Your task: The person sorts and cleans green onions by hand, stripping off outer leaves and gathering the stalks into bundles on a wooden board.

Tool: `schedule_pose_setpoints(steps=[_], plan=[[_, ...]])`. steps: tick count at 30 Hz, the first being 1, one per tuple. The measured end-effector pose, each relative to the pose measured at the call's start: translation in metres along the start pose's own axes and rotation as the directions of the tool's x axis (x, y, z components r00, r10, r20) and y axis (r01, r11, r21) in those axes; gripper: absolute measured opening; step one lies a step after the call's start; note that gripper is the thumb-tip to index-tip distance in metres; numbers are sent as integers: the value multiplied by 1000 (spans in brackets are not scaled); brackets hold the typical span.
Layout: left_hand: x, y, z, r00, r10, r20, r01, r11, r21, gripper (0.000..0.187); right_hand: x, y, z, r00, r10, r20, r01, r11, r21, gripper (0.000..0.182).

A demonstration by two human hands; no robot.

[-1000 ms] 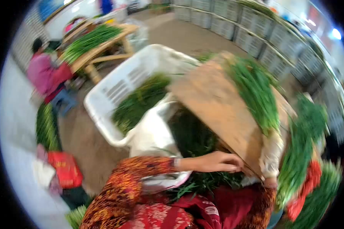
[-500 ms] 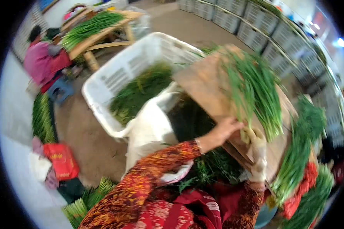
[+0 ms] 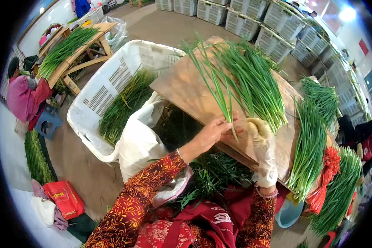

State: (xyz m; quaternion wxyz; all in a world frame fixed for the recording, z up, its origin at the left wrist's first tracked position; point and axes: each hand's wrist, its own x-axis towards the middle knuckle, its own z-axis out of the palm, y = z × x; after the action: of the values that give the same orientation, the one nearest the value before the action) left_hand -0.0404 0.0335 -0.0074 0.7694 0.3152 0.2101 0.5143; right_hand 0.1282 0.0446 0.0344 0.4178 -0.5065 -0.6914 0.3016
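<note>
The only writing in view sits on the red bag (image 3: 64, 198) on the floor, well to the left of the wooden board (image 3: 186, 89); its pale lettering is too small to read. A white emblem on the dark red cloth (image 3: 219, 217) below the board cannot be read either.

The green onion stalks (image 3: 213, 82) are long, thin and bright green, fanning out from the hands up across the board, their tips reaching past its far edge. The left hand (image 3: 215, 132), bare, is closed around the lower ends of these stalks at the near edge of the board, thumb pressed against fingers. The right hand (image 3: 262, 142), in a pale glove, is curled beside it and touching it; whether it grips any stalks cannot be told. Both sleeves are red with an orange pattern.

A larger pile of green onions (image 3: 256, 87) lies on the board just right of the held stalks. Further bunches (image 3: 310, 149) lie off the board's right edge, with red ties (image 3: 326, 173) near them. Left of the board stands a white plastic crate (image 3: 107, 89) with cut greens inside, and a white sack (image 3: 138, 140) between crate and board. Far left of the board, a person in pink (image 3: 22, 99) sits by a wooden table (image 3: 76, 51) piled with green onions.
</note>
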Motion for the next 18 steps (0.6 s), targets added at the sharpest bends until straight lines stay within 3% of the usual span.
schedule_pose_setpoints(steps=[1,3,4,5,7,9,11,14,15,17,18], plan=[[1,-4,0,1000,-6,12,6,1000,5,42,2,1,11,997,39,60,-49,983,177,23],[1,-11,1,995,61,73,-75,977,201,40,-3,-21,15,973,187,135,-209,964,167,24],[-2,-11,5,998,36,50,-41,993,111,39,0,2,22,978,169,123,-185,973,135,23],[-4,-8,8,997,34,67,-42,993,113,39,0,3,20,954,233,191,-271,940,209,20],[-9,-1,11,998,-68,0,68,997,30,39,-4,-6,22,986,123,113,-137,982,127,18],[-10,0,12,996,-93,-15,94,991,95,38,-10,-4,26,994,90,62,-94,994,64,14],[-7,-1,10,990,-34,-134,59,980,191,37,-14,-10,29,998,-53,-36,53,999,-12,11],[-9,-2,4,987,-17,-160,49,978,203,36,-23,-12,28,998,-51,-21,52,994,93,10],[-11,0,1,981,-12,-193,56,972,228,35,-29,-12,25,992,-121,21,119,990,74,9],[-9,16,-8,915,206,-347,-127,963,238,32,-44,-9,21,941,-236,243,210,969,126,9],[-7,31,-16,886,301,-351,-230,945,231,30,-52,-16,17,872,-215,440,226,974,28,10]])
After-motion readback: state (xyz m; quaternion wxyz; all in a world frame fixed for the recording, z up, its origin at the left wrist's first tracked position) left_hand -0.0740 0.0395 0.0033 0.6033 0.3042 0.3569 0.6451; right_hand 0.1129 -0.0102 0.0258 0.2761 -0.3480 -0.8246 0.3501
